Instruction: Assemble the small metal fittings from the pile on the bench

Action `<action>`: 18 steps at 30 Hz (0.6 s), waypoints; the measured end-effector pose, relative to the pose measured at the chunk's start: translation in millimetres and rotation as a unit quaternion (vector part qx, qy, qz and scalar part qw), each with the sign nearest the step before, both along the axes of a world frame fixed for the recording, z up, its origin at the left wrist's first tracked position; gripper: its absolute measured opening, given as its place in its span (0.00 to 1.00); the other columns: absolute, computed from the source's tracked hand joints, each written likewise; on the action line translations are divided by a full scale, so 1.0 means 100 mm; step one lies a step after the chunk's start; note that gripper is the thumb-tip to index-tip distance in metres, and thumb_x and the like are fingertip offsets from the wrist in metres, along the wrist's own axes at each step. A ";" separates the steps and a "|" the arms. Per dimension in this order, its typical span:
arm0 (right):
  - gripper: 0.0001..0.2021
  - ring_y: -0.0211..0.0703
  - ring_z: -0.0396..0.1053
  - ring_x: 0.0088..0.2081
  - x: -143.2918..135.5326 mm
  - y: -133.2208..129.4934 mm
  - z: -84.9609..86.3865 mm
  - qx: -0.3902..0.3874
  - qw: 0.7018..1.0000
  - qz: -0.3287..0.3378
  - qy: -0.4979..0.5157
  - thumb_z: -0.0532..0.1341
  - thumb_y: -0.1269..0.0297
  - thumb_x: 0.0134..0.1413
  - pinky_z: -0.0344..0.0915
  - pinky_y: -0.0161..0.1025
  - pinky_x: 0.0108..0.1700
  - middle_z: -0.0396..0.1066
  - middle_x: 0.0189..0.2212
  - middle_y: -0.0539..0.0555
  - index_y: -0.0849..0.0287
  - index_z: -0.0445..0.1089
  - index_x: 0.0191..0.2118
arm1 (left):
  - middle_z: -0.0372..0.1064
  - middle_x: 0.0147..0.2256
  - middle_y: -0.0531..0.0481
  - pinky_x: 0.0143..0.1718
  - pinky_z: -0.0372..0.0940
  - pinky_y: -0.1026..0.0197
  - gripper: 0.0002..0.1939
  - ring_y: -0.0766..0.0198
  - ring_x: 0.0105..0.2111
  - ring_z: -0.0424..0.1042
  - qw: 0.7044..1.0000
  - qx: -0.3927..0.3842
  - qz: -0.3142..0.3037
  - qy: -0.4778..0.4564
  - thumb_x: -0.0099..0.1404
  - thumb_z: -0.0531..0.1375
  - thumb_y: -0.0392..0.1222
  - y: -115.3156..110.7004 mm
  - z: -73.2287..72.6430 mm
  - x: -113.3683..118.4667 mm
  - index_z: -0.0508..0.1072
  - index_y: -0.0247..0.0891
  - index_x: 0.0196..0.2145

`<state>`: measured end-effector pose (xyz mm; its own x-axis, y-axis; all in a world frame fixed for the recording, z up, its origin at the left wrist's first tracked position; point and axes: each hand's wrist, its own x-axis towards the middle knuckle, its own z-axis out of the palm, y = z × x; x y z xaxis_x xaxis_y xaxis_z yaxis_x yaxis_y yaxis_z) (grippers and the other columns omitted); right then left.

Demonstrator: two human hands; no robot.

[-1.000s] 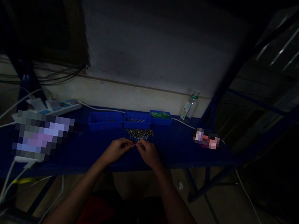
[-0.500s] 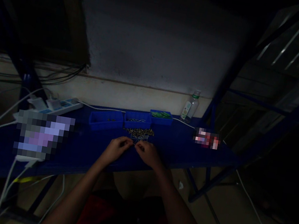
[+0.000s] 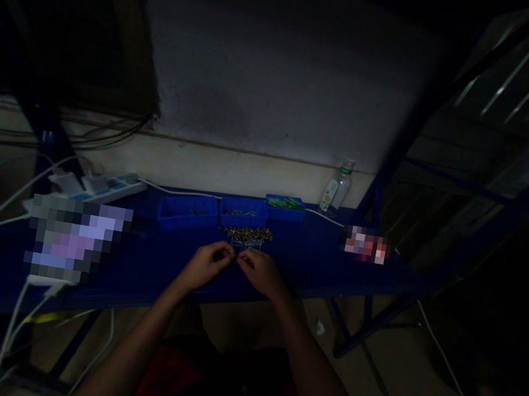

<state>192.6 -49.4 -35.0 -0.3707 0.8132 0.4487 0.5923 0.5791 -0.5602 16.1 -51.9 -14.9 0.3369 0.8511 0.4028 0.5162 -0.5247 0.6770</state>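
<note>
My left hand (image 3: 207, 264) and my right hand (image 3: 259, 271) meet fingertip to fingertip over the blue table (image 3: 140, 272). Both are pinched closed; whatever lies between the fingers is too small and dark to name. Just beyond them lie thin silvery pieces (image 3: 249, 243), and behind these a pile of small brassy parts (image 3: 249, 234). Three blue bins stand in a row at the back: the left bin (image 3: 187, 217) holds a few small bits, the middle bin (image 3: 242, 219) holds thin metal pieces, and the right bin (image 3: 284, 213) holds green items.
A clear bottle (image 3: 337, 190) stands by the wall at the back right. A blurred-out reddish item (image 3: 367, 245) lies right of it. On the left are a white power strip (image 3: 111, 189), a blurred-out item (image 3: 77, 241) and white cables (image 3: 12, 325).
The fingertips of both hands have shifted slightly, and the thin light piece seen between them earlier no longer shows clearly. All else is unchanged.
</note>
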 end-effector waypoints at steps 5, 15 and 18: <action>0.07 0.36 0.67 0.34 0.00 0.00 0.00 -0.004 1.000 -0.007 0.019 0.53 0.65 0.57 0.59 0.31 0.36 0.71 0.32 0.49 0.56 0.67 0.35 | 0.69 0.31 0.52 0.35 0.61 0.64 0.09 0.64 0.31 0.68 0.999 0.002 0.043 0.014 0.60 0.53 0.43 0.01 -0.01 -0.01 0.68 0.36 0.33; 0.08 0.37 0.69 0.34 0.00 -0.01 0.02 -0.013 0.999 -0.015 0.049 0.52 0.61 0.58 0.60 0.32 0.37 0.72 0.31 0.50 0.55 0.67 0.37 | 0.71 0.34 0.48 0.38 0.63 0.62 0.13 0.61 0.34 0.70 1.000 0.004 0.009 0.023 0.60 0.55 0.47 0.07 -0.07 -0.03 0.73 0.37 0.35; 0.08 0.38 0.69 0.35 0.01 -0.02 0.03 -0.021 0.999 -0.011 0.047 0.53 0.61 0.57 0.60 0.32 0.37 0.72 0.32 0.50 0.55 0.67 0.37 | 0.71 0.33 0.47 0.38 0.63 0.62 0.14 0.61 0.34 0.69 1.000 0.004 0.001 0.030 0.60 0.55 0.49 0.07 -0.07 -0.03 0.74 0.37 0.35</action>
<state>193.4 -51.2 -32.2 -0.3102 0.8391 0.4468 0.5482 0.5419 -0.6371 12.6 -44.8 -22.0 0.3581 0.8491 0.3882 0.5564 -0.5280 0.6416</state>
